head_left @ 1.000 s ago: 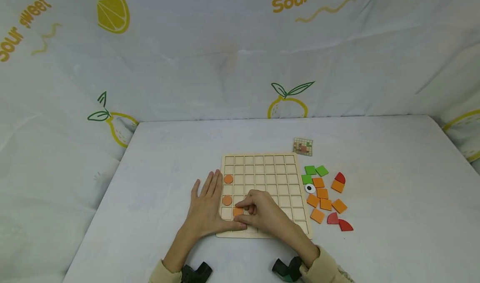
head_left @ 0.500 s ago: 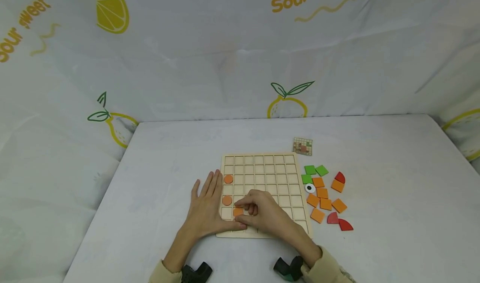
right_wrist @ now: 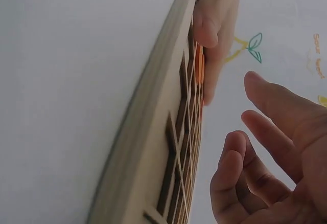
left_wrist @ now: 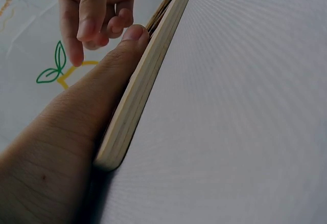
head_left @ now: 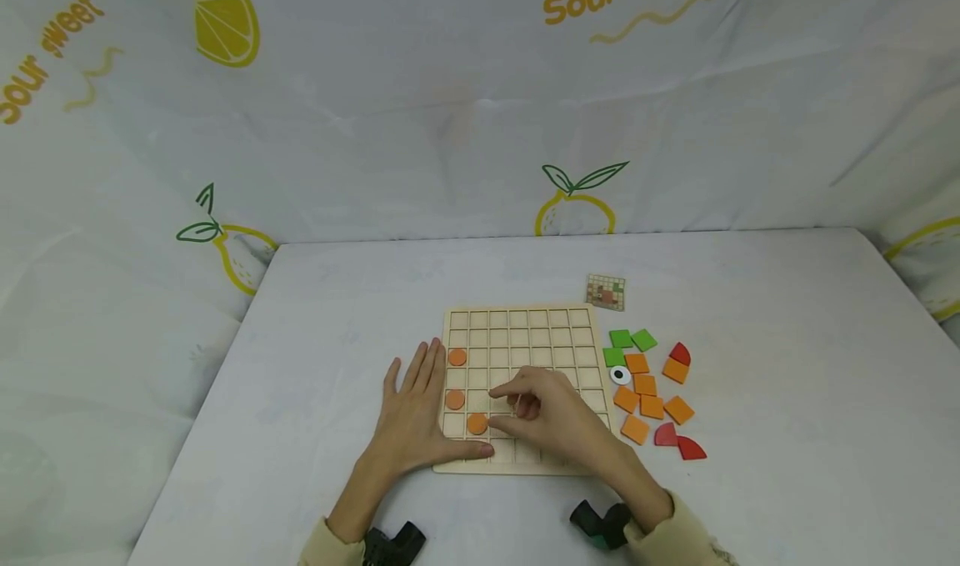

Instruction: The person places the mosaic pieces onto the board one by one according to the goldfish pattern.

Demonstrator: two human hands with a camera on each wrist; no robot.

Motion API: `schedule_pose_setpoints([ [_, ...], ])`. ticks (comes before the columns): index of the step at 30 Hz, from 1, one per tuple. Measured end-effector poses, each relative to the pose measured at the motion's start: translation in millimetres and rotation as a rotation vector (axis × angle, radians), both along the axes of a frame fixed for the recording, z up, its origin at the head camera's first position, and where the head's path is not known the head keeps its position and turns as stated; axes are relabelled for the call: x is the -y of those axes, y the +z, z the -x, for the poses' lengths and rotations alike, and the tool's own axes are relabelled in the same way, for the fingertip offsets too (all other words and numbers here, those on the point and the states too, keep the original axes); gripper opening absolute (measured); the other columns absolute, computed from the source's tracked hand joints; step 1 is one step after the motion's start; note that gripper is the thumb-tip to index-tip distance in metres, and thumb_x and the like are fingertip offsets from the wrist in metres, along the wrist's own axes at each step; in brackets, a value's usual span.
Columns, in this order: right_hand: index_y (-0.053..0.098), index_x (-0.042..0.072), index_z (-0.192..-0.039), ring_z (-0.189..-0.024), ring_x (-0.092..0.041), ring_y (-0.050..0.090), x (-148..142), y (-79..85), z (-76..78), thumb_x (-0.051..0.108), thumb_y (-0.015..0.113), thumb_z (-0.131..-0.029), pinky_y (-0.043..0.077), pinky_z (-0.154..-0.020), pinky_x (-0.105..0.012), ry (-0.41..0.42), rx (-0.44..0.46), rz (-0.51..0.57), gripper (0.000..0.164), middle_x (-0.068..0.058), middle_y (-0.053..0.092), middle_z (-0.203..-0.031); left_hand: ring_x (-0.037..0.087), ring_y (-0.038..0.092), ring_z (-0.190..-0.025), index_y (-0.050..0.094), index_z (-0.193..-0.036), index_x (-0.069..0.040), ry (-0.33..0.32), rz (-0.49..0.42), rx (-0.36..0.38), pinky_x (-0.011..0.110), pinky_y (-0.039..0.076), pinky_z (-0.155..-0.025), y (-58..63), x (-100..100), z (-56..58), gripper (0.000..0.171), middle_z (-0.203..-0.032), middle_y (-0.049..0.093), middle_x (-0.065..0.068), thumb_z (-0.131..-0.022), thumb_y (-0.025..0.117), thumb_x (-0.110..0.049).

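Note:
A wooden grid board (head_left: 517, 338) lies on the table. My left hand (head_left: 411, 420) is spread at its left side, fingers straight along the edge. In the left wrist view its thumb (left_wrist: 115, 58) stretches along the near edge. My right hand (head_left: 551, 412) hovers over the board's lower middle, thumb and index finger apart with nothing between them; in the right wrist view its other fingers curl inward. Just left of those fingertips, an orange disc (head_left: 477, 423) sits in a cell. Two more orange discs, the upper one (head_left: 457, 358) and the middle one (head_left: 454, 399), fill cells in the left column.
Right of the board lie several orange squares (head_left: 652, 407), three green squares (head_left: 643, 340), red quarter-round pieces (head_left: 691, 449) and a white eye disc (head_left: 620, 375). A small pattern card (head_left: 605, 292) rests by the far right corner.
My right hand has let go of the orange disc and drawn back up and right, leaving it in the cell. The left hand stays where it was.

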State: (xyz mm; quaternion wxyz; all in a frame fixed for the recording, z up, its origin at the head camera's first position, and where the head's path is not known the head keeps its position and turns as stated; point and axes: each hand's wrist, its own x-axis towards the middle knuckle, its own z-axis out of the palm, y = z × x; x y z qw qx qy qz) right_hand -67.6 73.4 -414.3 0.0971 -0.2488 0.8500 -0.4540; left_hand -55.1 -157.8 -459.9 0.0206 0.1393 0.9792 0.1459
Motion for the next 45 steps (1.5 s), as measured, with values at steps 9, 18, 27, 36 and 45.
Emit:
schedule_pose_setpoints([
  [9,0.080,0.006,-0.105,-0.069,0.000,0.053,-37,12.1,-3.1,0.017,0.086,-0.083,0.050,-0.062,-0.019,-0.077,-0.093,-0.007,0.026,-0.001,0.069,-0.083,0.027,0.006,-0.163,0.005,-0.164,-0.004,0.009,0.006,0.010,0.063,0.005,-0.127,-1.0,1,2.1,0.152,-0.174,0.004,0.010,-0.057,0.066,-0.093],
  [18,0.080,0.007,-0.106,-0.069,0.002,0.055,-81,19.7,-18.2,0.015,0.087,-0.080,0.053,-0.062,-0.021,-0.145,-0.131,-0.029,0.028,0.009,0.066,-0.083,0.029,0.009,-0.163,0.008,-0.164,-0.004,-0.004,-0.007,-0.010,0.063,0.007,-0.126,-2.6,1,1.6,0.151,-0.174,0.006,0.011,-0.057,0.067,-0.092],
  [27,0.081,0.008,-0.102,-0.067,0.004,0.051,-116,15.9,-32.5,0.011,0.091,-0.073,0.050,-0.054,-0.019,-0.221,-0.264,-0.092,0.031,0.013,0.061,-0.079,0.028,0.006,-0.163,0.005,-0.164,-0.004,0.002,-0.006,0.012,0.063,0.005,-0.126,-2.4,1,2.0,0.151,-0.174,0.003,0.010,-0.058,0.069,-0.090],
  [36,0.082,0.013,-0.094,-0.066,0.005,0.048,-138,7.2,-44.0,0.011,0.094,-0.067,0.049,-0.054,-0.018,-0.305,-0.280,-0.187,0.030,0.016,0.060,-0.077,0.027,0.005,-0.163,0.004,-0.164,-0.005,0.004,-0.005,0.014,0.063,0.005,-0.126,-1.9,2,1.4,0.151,-0.174,0.003,0.010,-0.058,0.068,-0.091],
  [45,0.082,0.010,-0.096,-0.065,0.004,0.047,-148,1.0,-46.3,0.016,0.094,-0.069,0.044,-0.054,-0.018,-0.395,-0.143,-0.360,0.030,0.008,0.062,-0.078,0.027,0.005,-0.163,0.004,-0.164,-0.005,0.003,0.002,0.015,0.063,0.005,-0.126,-2.3,1,1.4,0.151,-0.174,0.002,0.009,-0.058,0.067,-0.092],
])
